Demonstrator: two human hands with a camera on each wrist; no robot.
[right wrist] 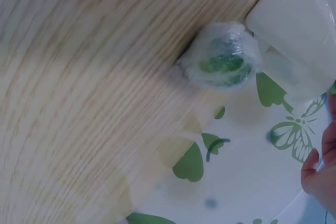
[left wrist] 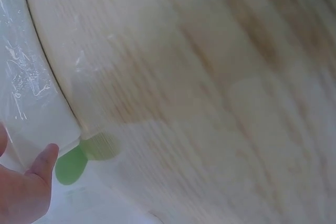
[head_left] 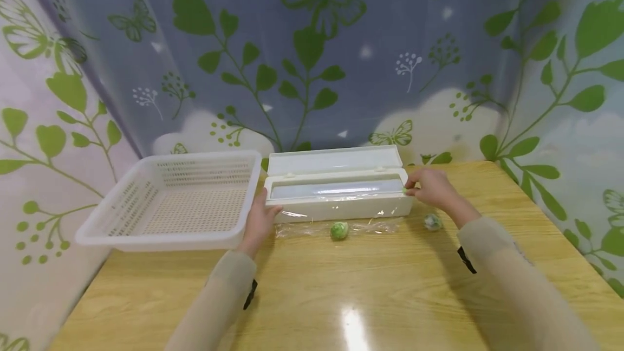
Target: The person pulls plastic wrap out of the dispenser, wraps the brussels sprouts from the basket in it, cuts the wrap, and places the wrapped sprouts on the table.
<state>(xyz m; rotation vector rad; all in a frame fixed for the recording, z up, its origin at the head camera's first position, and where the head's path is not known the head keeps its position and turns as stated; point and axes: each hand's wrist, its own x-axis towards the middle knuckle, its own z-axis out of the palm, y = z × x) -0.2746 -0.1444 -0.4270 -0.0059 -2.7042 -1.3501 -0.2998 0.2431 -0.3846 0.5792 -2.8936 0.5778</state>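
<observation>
A long white cling film dispenser (head_left: 341, 209) stands on the table with its lid (head_left: 336, 160) raised and a shiny film roll (head_left: 336, 187) inside. Clear film (head_left: 375, 227) hangs over its front onto the table. On that film sits a small green vegetable (head_left: 339, 231), like a Brussels sprout. My left hand (head_left: 258, 223) holds the dispenser's left end, its thumb (left wrist: 44, 163) against the front. At the right end my right hand (head_left: 434, 187) pinches a small green slider (head_left: 404, 190), mostly hidden by fingertips. A film-wrapped green vegetable (right wrist: 223, 59) lies near that end.
A white plastic basket (head_left: 170, 240) with slotted sides stands left of the dispenser, close to my left hand. Behind the wooden table (head_left: 312, 291) hangs a patterned curtain (head_left: 244, 42). Both sides also have patterned cloth.
</observation>
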